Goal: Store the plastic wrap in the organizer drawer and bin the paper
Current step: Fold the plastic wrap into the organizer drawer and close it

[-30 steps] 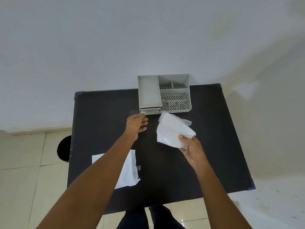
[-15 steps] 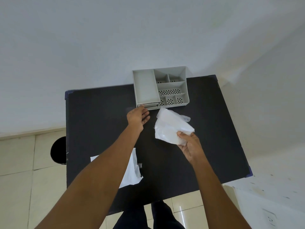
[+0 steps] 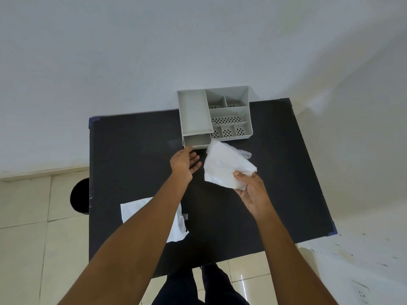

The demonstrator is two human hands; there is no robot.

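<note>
A grey desk organizer (image 3: 229,111) stands at the far edge of the black table (image 3: 136,155). Its small drawer (image 3: 197,140) at the front left is pulled partly out. My left hand (image 3: 184,161) is just in front of the drawer, fingers loosely apart, holding nothing. My right hand (image 3: 251,190) pinches a folded sheet of cloudy plastic wrap (image 3: 225,166) and holds it up to the right of the drawer. A white sheet of paper (image 3: 136,210) lies flat on the near left of the table, partly hidden by my left forearm.
A round black bin (image 3: 80,198) sits on the tiled floor beside the table's left edge. A white wall rises behind the organizer. My legs show below the table's near edge.
The drawer has slid out from the organizer's front. My left hand reached its front and now sits just before it. The plastic wrap stayed in my right hand.
</note>
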